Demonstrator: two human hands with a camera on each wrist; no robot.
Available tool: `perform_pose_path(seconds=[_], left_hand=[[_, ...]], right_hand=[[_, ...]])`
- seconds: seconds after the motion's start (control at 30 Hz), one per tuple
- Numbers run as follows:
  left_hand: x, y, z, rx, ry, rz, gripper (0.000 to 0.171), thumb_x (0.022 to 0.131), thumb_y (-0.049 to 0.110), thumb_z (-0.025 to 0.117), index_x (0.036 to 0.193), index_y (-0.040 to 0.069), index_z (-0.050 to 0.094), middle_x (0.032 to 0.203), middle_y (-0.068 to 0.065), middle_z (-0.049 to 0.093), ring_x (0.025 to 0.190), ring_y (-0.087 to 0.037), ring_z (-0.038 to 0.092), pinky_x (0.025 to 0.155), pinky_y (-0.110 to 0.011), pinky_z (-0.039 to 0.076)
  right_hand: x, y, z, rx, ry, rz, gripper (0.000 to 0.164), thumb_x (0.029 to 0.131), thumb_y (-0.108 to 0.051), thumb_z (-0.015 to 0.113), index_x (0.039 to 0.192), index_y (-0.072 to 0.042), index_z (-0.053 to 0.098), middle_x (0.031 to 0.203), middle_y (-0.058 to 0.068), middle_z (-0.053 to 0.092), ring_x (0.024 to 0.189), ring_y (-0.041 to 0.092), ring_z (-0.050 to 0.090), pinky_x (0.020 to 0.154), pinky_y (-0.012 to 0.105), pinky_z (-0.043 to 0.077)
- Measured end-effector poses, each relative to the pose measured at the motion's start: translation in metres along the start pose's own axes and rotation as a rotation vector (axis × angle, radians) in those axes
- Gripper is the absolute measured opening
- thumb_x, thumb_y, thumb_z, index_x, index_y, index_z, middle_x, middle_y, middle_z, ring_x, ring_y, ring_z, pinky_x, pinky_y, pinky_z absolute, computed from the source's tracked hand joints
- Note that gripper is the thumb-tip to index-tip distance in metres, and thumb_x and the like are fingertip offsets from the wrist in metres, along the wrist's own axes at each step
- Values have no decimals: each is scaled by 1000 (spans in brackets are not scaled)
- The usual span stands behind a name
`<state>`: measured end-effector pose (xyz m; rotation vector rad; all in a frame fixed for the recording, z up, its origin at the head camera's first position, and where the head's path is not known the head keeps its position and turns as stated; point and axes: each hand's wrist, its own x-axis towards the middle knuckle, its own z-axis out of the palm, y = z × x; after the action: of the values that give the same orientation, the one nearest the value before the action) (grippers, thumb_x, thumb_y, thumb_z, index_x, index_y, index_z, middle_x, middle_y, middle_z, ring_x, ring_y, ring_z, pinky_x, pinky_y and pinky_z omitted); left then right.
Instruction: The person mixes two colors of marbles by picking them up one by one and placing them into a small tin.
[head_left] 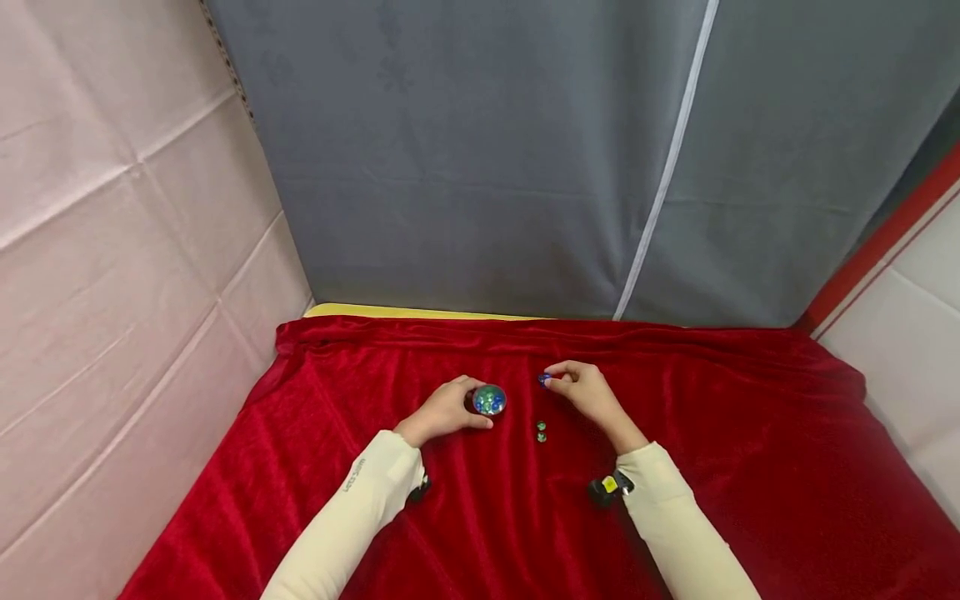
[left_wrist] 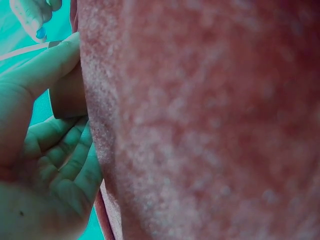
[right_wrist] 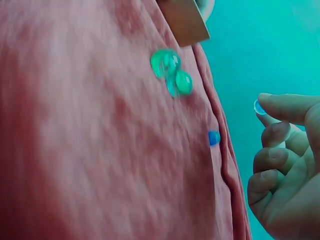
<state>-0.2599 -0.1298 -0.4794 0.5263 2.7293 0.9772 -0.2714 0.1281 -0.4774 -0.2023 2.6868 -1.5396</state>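
In the head view my left hand (head_left: 450, 407) curves round a small cup (head_left: 490, 400), thumb on the near side and fingers on the far side. Green and blue glass marbles fill the cup's mouth. The cup's brown outer wall (left_wrist: 68, 95) shows between thumb and fingers in the left wrist view. To the right, my right hand (head_left: 588, 392) pinches a blue marble (right_wrist: 259, 107) between thumb and forefinger, above the cloth. Another blue marble (right_wrist: 214, 138) lies on the cloth below that hand. Two green marbles (head_left: 542, 432) rest on the cloth, nearer me, between the hands.
A wrinkled red velvet cloth (head_left: 480, 517) covers the table, with a yellow edge (head_left: 420, 312) showing at the back. A grey curtain (head_left: 465, 167) hangs behind it. Pale walls stand at the left (head_left: 135, 333) and right (head_left: 915, 333).
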Motion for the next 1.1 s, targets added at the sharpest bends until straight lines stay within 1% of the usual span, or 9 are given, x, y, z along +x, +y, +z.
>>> perform_pose_path(seconds=[0.27,0.4,0.53,0.67,0.8,0.87,1.1], left_hand=[[0,-1,2,-2,-18,-9,60,75,28,83,126,7,59,119,-7,60,107,-22,59,97,-38,47],[-1,0,-1,-4,-16,-10,60,75,27,83,126,7,60,118,-7,60,106,-21,59,96,-38,48],[-1,1,-3,-4,-8,-2,60,73,26,84,124,6,60,115,-7,60,105,-21,60,95,-39,48],[0,0,-2,0,-8,9,59,74,27,84,124,6,61,115,-6,61,105,-21,59,95,-38,48],[0,-2,-1,4,-12,18,59,74,27,83,125,7,60,116,-6,60,105,-21,59,94,-38,48],[0,-2,-2,-5,-11,21,59,74,26,83,125,6,60,116,-7,60,104,-21,59,93,-38,48],[0,1,-2,-20,0,6,59,74,26,84,124,6,61,114,-6,61,101,-20,59,92,-37,48]], right_hand=[[-3,-16,20,-5,-43,-45,21,86,-12,69,105,-3,71,60,-3,48,59,11,42,54,23,37],[-3,-26,30,-4,-73,-68,20,86,-12,69,104,-4,71,59,-3,47,57,11,42,54,23,37],[-3,-32,39,-6,-98,-69,20,86,-13,70,104,-5,71,58,-3,46,55,10,41,54,23,38],[-3,-34,46,-20,-112,-80,19,85,-13,70,103,-5,72,60,-3,48,54,9,42,53,23,37],[-2,-35,51,-40,-118,-98,18,84,-12,71,101,-5,72,60,-4,49,52,8,41,49,22,36],[-2,-34,53,-50,-122,-94,17,85,-12,71,100,-5,72,59,-4,48,51,7,41,47,22,35],[-3,-35,58,-60,-133,-86,16,85,-11,71,100,-5,72,58,-3,48,51,9,41,49,22,35]])
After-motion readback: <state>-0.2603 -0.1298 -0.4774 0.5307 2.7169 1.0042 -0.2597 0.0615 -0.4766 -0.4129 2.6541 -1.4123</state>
